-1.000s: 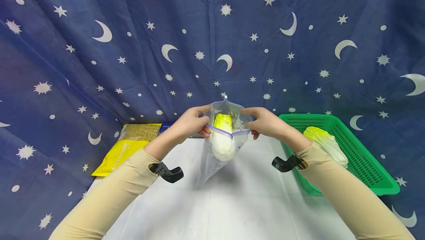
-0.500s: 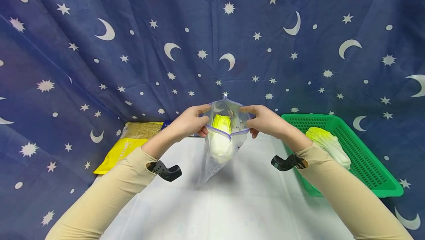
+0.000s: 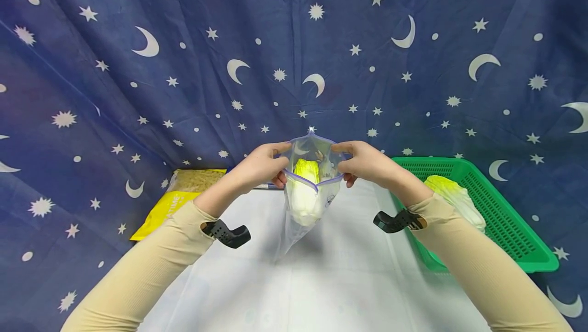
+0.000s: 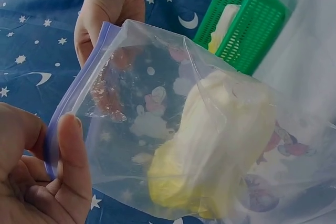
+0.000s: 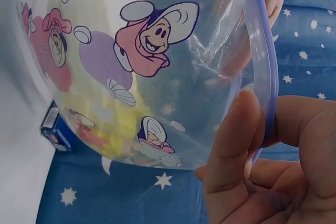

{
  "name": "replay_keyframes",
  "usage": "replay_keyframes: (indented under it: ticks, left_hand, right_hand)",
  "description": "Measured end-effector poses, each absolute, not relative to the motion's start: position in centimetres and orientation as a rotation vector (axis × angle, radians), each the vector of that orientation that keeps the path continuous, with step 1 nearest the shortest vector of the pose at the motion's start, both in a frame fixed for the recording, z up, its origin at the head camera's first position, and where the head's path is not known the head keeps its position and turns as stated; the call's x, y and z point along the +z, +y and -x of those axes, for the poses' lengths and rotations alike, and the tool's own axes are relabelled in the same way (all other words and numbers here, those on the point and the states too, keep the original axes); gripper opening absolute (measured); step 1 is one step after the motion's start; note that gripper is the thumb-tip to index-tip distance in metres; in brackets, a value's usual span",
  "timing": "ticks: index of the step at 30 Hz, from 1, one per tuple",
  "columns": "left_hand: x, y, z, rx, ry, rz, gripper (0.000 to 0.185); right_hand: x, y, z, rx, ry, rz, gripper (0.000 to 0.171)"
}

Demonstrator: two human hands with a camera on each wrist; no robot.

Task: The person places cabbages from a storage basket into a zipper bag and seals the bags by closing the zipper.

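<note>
A clear zip bag (image 3: 331, 196) with a purple zip rim and printed cartoon figures hangs between both hands, its mouth spread wide. Inside lies a napa cabbage (image 3: 305, 202), yellow leaf end toward the mouth and white end lower down. My left hand (image 3: 264, 165) pinches the rim on the left side; the left wrist view shows thumb and fingers (image 4: 73, 156) on the purple strip. On the opposite side my right hand (image 3: 365, 163) pinches the rim, its thumb (image 5: 236, 140) against the plastic in the right wrist view.
At right stands a green basket (image 3: 510, 219) with another napa cabbage (image 3: 455, 199) in it. A yellow pasta bag (image 3: 172, 204) lies at the left, and a blue box (image 5: 56, 129) sits near it. Behind the white table (image 3: 340, 291) hangs a star-and-moon curtain (image 3: 294, 56).
The head view has shifted slightly. Both hands keep their hold on the bag's rim and have risen a little; the cabbage stays inside, settled slightly further left.
</note>
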State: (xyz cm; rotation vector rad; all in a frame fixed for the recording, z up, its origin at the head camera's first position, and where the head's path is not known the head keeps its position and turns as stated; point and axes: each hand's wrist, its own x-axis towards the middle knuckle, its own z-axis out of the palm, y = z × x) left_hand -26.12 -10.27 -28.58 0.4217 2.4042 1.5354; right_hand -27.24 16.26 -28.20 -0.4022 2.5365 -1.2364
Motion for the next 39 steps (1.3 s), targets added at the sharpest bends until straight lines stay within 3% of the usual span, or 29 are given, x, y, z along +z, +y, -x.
replay_keyframes:
  ticks: [23,39]
  left_hand:
    - [-28.6,-11.4,27.0,1.785,2.134,-0.208,0.057]
    - [-28.8,-11.7,25.7,1.512,2.422,-0.336,0.062]
  right_hand:
    - [-29.1,16.4,27.1,-1.205,2.485,0.502,0.071]
    - [-31.9,14.9,27.6,-1.2,2.462,0.523,0.071]
